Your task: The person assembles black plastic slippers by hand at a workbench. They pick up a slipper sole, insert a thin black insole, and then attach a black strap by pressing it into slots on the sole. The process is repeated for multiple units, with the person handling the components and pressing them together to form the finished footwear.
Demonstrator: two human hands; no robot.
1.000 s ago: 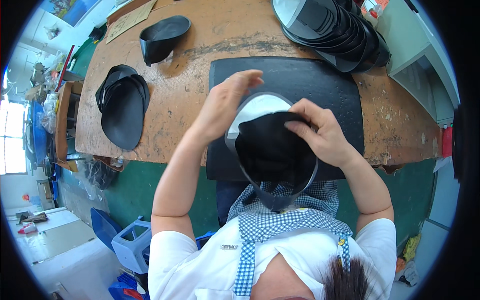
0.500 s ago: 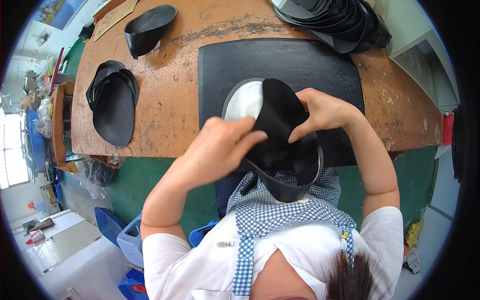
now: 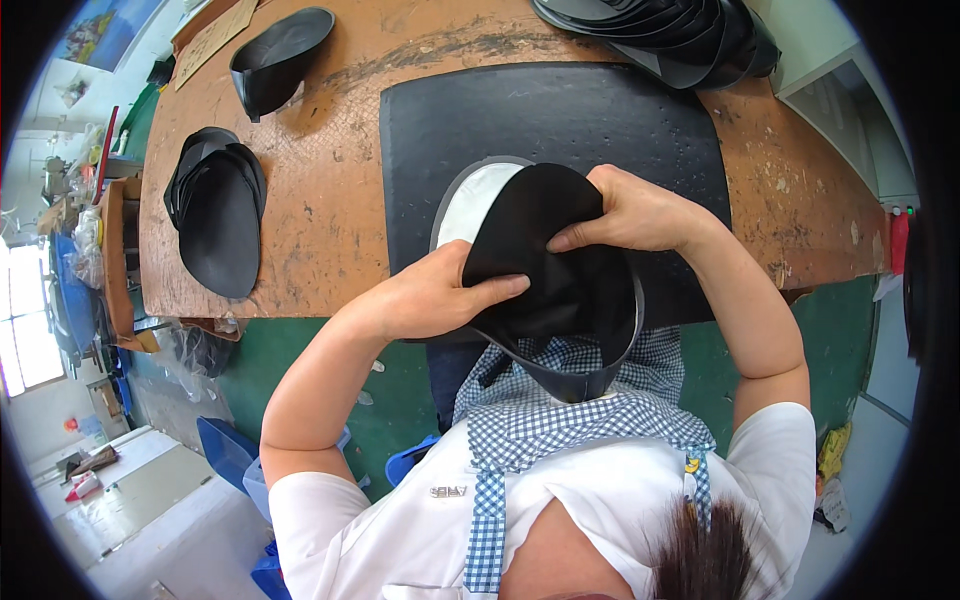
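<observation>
A soft black insole-shaped piece (image 3: 545,240) is pinched at both sides between my hands. My left hand (image 3: 440,290) is closed on its left edge, thumb lying on top and fingers behind. At its upper right edge my right hand (image 3: 630,210) grips it the same way. Beneath the piece lies a dark, shoe-shaped shell (image 3: 575,385) with a raised black rim, its near end against my apron. A white inner surface (image 3: 478,200) of the shell shows at the far left; the rest is covered. The shell rests partly over a black mat (image 3: 470,110).
On the worn wooden table (image 3: 320,220), stacked black insole-shaped pieces (image 3: 220,230) lie at left. Behind them stands a black shoe-shaped shell (image 3: 280,60). A pile of similar black shells (image 3: 680,40) sits at back right, beside a pale cabinet (image 3: 830,60).
My left hand has moved from over the shell to the black piece's left edge and taken hold of it. The piece now spreads farther left, covering more of the white surface.
</observation>
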